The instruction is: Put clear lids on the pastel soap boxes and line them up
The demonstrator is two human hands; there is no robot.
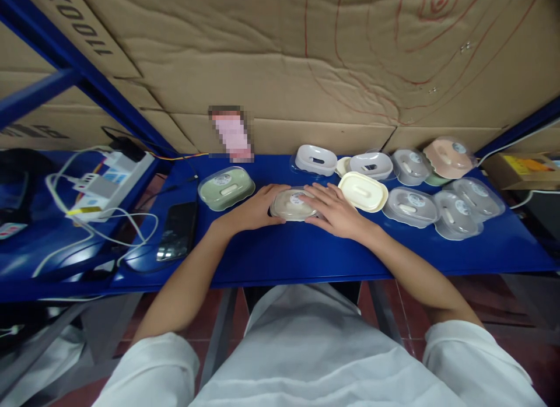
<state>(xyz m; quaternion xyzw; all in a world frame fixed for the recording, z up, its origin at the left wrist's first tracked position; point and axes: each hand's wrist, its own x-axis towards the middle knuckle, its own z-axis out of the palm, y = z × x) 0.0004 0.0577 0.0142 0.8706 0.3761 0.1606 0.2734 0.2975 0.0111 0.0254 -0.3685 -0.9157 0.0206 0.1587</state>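
Beige soap box at mid-counter, clasped between left hand and right hand, both curled around its clear lid; seating the lid apparently in hand, next needing even downward pressure; green box just left.

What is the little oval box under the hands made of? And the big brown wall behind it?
The beige oval box between the left hand and right hand looks like plastic: a smooth matte body under a clear, glossy cover that catches light. The brown wall looks like cardboard: dull, creased, with folds and seams. The blue shelf seems to be painted metal, slightly shiny.
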